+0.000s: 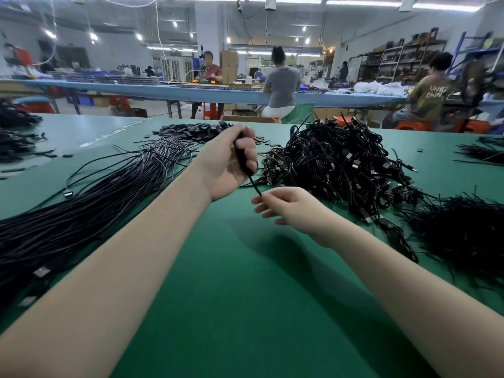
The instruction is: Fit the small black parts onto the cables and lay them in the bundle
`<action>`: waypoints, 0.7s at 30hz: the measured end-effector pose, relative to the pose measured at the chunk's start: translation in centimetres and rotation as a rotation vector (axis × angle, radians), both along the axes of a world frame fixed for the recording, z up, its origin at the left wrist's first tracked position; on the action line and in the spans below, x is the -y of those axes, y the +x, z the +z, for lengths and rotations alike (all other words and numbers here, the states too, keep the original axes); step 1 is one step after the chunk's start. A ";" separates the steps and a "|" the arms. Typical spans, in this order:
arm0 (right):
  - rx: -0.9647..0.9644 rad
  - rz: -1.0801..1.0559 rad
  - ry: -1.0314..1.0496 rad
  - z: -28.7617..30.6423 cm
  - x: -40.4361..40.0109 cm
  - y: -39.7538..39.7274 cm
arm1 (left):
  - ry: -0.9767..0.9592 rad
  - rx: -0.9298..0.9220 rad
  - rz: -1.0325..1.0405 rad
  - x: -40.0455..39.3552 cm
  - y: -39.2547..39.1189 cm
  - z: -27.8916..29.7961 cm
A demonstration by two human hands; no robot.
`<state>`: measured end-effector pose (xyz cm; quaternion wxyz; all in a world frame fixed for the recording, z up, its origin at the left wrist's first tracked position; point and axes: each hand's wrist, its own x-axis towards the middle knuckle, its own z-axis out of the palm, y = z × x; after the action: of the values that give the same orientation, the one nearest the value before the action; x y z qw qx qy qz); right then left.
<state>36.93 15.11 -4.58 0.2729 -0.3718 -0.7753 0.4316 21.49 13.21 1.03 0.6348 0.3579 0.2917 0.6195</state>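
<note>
Green counter (pixel 245 282) underneath everything. Long bundle (pixel 90 203) of straight black cables spread across its left side; tangled heap of cables (pixel 335 165) on the right. Loose small black parts (pixel 188 130) piled at the far middle. Left hand (pixel 229 162) fisted around 1 black cable (pixel 246 170). Right hand (pixel 283 205) pinching that cable's lower tip, other fingers loosely extended.

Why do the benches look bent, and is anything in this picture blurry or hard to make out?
Head view: the wide lens bows the far blue bench and stretches both forearms; ceiling lights flare white; the right hand is slightly motion-blurred; the black cable merges with the dark tangled pile behind; soft arm shadows fall on the green mat.
</note>
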 end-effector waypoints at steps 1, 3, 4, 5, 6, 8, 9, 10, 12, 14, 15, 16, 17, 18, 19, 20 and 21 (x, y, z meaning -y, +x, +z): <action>-0.069 -0.042 -0.054 -0.3 -0.4 0.1 | -0.002 -0.033 -0.020 0.0 0.0 -0.3; -0.288 -0.087 -0.280 -0.4 -1.2 0.3 | -0.021 -0.083 -0.083 -0.2 0.5 -1.1; -0.389 -0.070 -0.407 -0.3 -1.3 0.3 | -0.036 -0.099 -0.119 -0.3 0.8 -1.6; -0.450 -0.039 -0.492 -0.3 -1.4 0.4 | -0.048 -0.115 -0.154 -0.4 1.2 -2.1; -0.462 -0.006 -0.522 -0.4 -1.4 0.5 | -0.060 -0.139 -0.180 -0.5 1.5 -2.7; -0.440 0.002 -0.510 -0.9 -1.5 0.7 | -0.074 -0.201 -0.206 -0.5 1.9 -3.6; -0.433 -0.017 -0.495 -1.2 -1.5 0.7 | -0.078 -0.241 -0.203 -0.6 2.0 -3.9; -0.433 -0.046 -0.480 -1.4 -1.6 0.7 | -0.080 -0.288 -0.187 -0.6 2.0 -4.1; -0.449 -0.104 -0.455 -1.9 -1.8 0.5 | -0.077 -0.382 -0.118 -0.8 2.1 -4.2; -0.461 -0.153 -0.425 -2.2 -1.8 0.2 | -0.070 -0.483 -0.034 -0.9 2.3 -4.0; -0.475 -0.170 -0.412 -2.4 -1.8 0.0 | -0.063 -0.565 0.017 -0.9 2.5 -4.0; -0.495 -0.185 -0.410 -2.5 -1.9 0.0 | -0.056 -0.670 0.078 -1.0 2.5 -4.0; -0.515 -0.197 -0.413 -2.5 -2.0 0.1 | -0.055 -0.766 0.141 -1.2 2.4 -4.1; -0.523 -0.203 -0.419 -2.5 -2.0 0.2 | -0.060 -0.812 0.191 -1.4 2.3 -4.3; -0.518 -0.200 -0.421 -2.6 -2.1 0.3 | -0.075 -0.799 0.216 -1.6 2.2 -4.6; -0.508 -0.191 -0.419 -2.6 -2.1 0.3 | -0.094 -0.743 0.214 -1.7 2.2 -4.9; -0.493 -0.180 -0.411 -2.7 -2.1 0.3 | -0.109 -0.656 0.191 -1.7 2.3 -5.0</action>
<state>37.27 17.24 -7.24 0.4086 -0.3704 -0.5467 0.6301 23.76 14.92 -4.02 0.4646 0.4749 0.5451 0.5113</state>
